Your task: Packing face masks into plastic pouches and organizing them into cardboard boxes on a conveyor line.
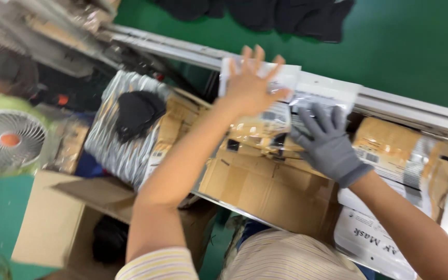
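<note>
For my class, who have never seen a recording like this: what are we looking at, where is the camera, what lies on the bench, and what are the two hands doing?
There is no machine here, only a person at work. The single picture comes from a camera worn on that person's head, looking down over striped sleeves at both arms. The left hand is bare, fingers spread, pressed flat on a clear plastic packet with a white top. The right hand wears a grey glove and rests on a second packet beside it. Neither hand is closed around anything; the picture is blurred, so finer detail is unclear. Under the packets lies flattened brown cardboard. To the left sits a striped silver bag with a dark item on it. Further left are a small green fan and an open cardboard box below the bench.
</note>
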